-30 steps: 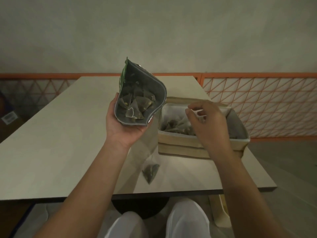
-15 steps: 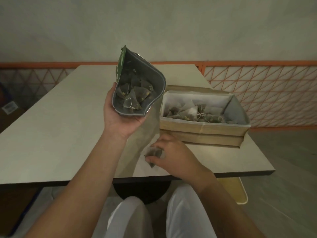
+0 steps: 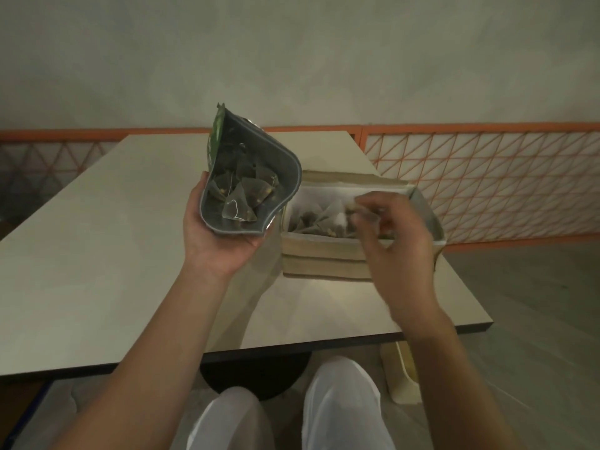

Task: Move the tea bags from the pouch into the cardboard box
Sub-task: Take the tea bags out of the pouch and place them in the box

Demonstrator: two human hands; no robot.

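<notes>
Between right-hand fingers, a tea bag hangs over the box.

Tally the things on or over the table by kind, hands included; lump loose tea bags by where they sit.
Hands: 2, left hand and right hand
Pouch: 1
Cardboard box: 1
Tea bag heaps: 2, in the pouch and in the box; single bags too dim to count
Table: 1
Total: 7
</notes>
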